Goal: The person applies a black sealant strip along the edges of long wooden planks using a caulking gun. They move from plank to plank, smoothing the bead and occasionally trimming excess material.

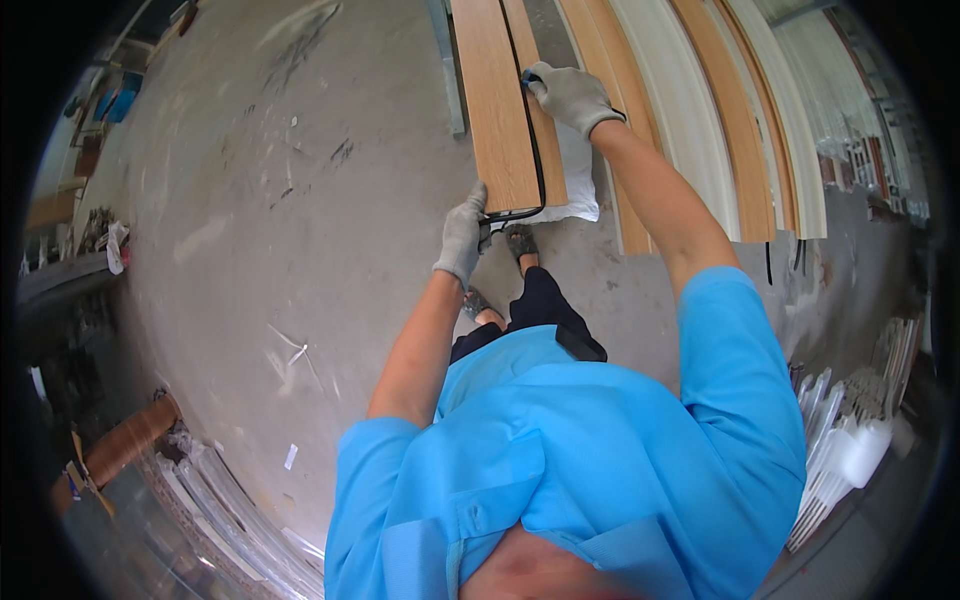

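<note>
A long wood-grain plank (495, 110) stretches away from me, with a second wood-grain piece (548, 150) along its right side. A thin black strip (531, 120) runs down the plank's right edge, then bends left across its near end. My left hand (462, 238), in a grey-white glove, grips the plank's near left corner, where the strip's end meets the fingers. My gloved right hand (575, 97) is closed at the plank's right edge, farther up, around a small blue item (530, 76) pressed near the strip. Its exact kind is mostly hidden by the fingers.
Several long wood-grain and white boards (680, 120) lie side by side at the right. White plastic sheeting (578, 185) shows beneath the plank, and a metal bar (447, 70) stands left of it. Wrapped lengths (225, 510) lie at lower left; white profiles (845, 460) at lower right.
</note>
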The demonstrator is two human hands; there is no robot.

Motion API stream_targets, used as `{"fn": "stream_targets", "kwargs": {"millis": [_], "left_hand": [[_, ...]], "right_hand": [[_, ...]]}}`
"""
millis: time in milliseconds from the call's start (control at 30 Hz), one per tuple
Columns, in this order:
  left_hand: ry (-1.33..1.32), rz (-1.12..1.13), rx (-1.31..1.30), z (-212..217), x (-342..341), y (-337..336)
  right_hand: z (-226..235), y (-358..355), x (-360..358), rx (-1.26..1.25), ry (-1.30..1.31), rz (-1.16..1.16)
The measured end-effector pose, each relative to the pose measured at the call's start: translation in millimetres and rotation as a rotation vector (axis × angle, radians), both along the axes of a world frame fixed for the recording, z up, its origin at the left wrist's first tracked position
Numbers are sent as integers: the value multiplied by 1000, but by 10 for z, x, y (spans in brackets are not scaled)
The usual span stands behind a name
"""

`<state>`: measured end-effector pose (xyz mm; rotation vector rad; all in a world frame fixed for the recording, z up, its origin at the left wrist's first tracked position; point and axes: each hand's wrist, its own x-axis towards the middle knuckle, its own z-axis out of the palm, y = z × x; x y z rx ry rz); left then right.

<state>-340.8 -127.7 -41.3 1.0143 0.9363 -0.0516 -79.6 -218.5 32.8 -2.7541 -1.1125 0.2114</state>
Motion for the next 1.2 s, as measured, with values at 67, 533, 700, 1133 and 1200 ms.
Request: {"fn": "stream_targets", "kwargs": {"millis": [67,533,700,1133,1200], "left_hand": [[6,5,29,-13,2,5],[-21,18,-65,33,35,24],[-5,5,-31,34,27,32],[-25,-9,-54,-44,44,65],[-23,7,-71,-65,-21,18]], "right_hand": [[-47,-39,-116,6,-16,35],[16,-1019,-1385,59,108,121],[98,-984,-1139,218,92,40],[-27,-1073,-1478,101,171,42],[-6,-1192,-1630,225,181,3]]}}
